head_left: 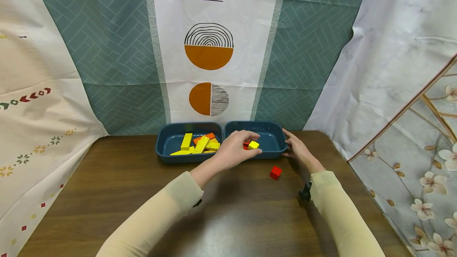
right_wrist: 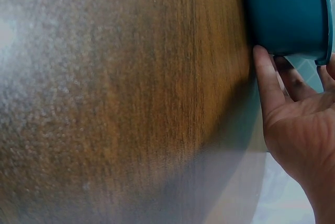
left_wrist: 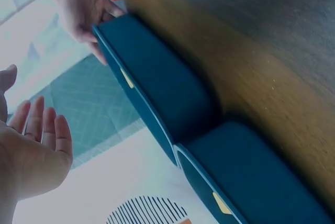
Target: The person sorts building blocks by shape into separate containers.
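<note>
My left hand [head_left: 238,146] hovers over the right-hand dark blue tray [head_left: 273,154], thumb and fingers spread apart. Beyond its fingertips, a small yellow block [head_left: 254,145] and a red block [head_left: 246,143] lie in that tray, the red one partly hidden. In the left wrist view, the left hand [left_wrist: 39,150] shows loose fingers with nothing between them. At the tray's right end, my right hand [head_left: 299,150] touches the outer wall with extended fingers. The right wrist view shows this hand [right_wrist: 298,124] with a fingertip against the tray [right_wrist: 288,14] near its base.
Against the first tray stands another dark blue tray [head_left: 162,156] with several yellow blocks [head_left: 186,141] and orange ones [head_left: 210,135]. A red cube [head_left: 275,172] lies on the wooden table [head_left: 250,217] in front. Patterned cloth [head_left: 121,50] hangs behind the trays.
</note>
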### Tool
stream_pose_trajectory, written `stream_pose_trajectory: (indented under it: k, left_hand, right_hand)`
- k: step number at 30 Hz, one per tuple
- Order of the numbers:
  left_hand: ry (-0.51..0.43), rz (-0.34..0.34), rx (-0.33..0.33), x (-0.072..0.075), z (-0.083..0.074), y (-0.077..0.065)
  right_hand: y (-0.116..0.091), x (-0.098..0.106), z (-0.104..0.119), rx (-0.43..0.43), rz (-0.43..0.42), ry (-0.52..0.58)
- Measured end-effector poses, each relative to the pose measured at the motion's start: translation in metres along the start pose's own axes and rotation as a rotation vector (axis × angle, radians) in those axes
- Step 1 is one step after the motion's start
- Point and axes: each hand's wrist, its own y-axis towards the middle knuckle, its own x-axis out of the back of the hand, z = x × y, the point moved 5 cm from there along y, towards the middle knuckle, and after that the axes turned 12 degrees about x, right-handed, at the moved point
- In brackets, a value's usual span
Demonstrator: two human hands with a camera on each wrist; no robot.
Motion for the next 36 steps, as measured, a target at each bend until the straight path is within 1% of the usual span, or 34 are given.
stream_pose_trajectory:
  k: [4,7,12,15,19,22,26,30,36]
  left_hand:
    - [0.006,0.030,-0.025,-0.006,-0.004,-0.002]
    - [0.011,0.051,-0.030,-0.011,-0.006,-0.002]
    - [0.022,0.072,-0.036,-0.020,-0.006,-0.003]
    - [0.024,0.084,-0.044,-0.025,-0.006,-0.004]
    - [0.022,0.112,-0.053,-0.032,-0.007,-0.004]
    - [0.021,0.137,-0.055,-0.038,-0.006,-0.005]
    - [0.020,0.164,-0.054,-0.049,-0.004,-0.006]
    - [0.017,0.191,-0.031,-0.060,0.001,-0.006]
    - [0.023,0.232,0.043,-0.074,0.011,-0.006]
  right_hand:
    - [0.000,0.000,-0.001,-0.001,0.006,-0.008]
    - [0.000,0.000,-0.001,-0.004,0.013,-0.015]
    - [0.000,0.000,-0.001,-0.003,0.020,0.005]
    - [-0.005,-0.002,0.010,-0.014,0.031,0.028]
    - [-0.005,-0.002,0.015,-0.029,0.025,0.034]
    - [-0.001,0.000,0.005,-0.023,0.013,0.012]
    - [0.000,0.001,0.001,-0.018,0.010,-0.003]
    - [-0.001,0.000,0.001,-0.015,0.011,0.002]
    - [-0.001,-0.001,0.001,-0.007,0.021,0.010]
